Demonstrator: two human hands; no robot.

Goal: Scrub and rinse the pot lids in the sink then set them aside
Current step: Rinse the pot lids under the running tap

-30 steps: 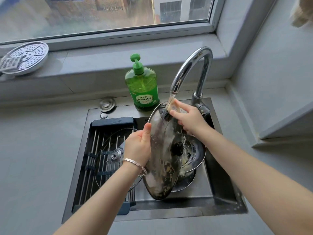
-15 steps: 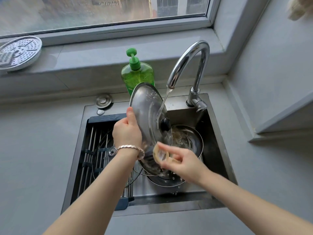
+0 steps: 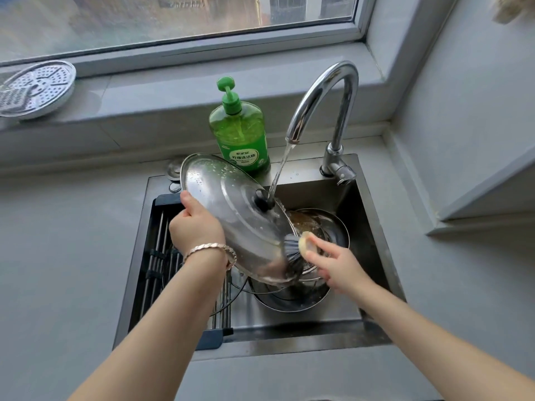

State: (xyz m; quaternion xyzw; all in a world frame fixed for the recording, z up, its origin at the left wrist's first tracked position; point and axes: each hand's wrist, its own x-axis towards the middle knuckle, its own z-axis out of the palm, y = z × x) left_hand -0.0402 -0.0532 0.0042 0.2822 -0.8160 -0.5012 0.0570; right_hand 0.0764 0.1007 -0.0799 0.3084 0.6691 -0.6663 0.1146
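Over the sink [image 3: 373,215], the left hand [image 3: 197,227] grips the tilted steel lid [image 3: 231,204] by its rim while the right hand [image 3: 338,267], fingers [image 3: 320,246] closed round a brush [image 3: 292,250], scrubs its lower edge; wet, it may slip from that one-sided hold.

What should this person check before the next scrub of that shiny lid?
1. Grip on the steel lid: ok. The left hand holds its left rim.
2. Water running: ok. The stream from the faucet lands beside the knob.
3. Brush on the lid: ok. The right hand holds it at the lid's low edge.
4. Low edge over the sink: ok.
5. Lid free of white specks: not ok. Some dot its top.
6. Room on the drain rack: cannot tell. The left arm hides much of it.
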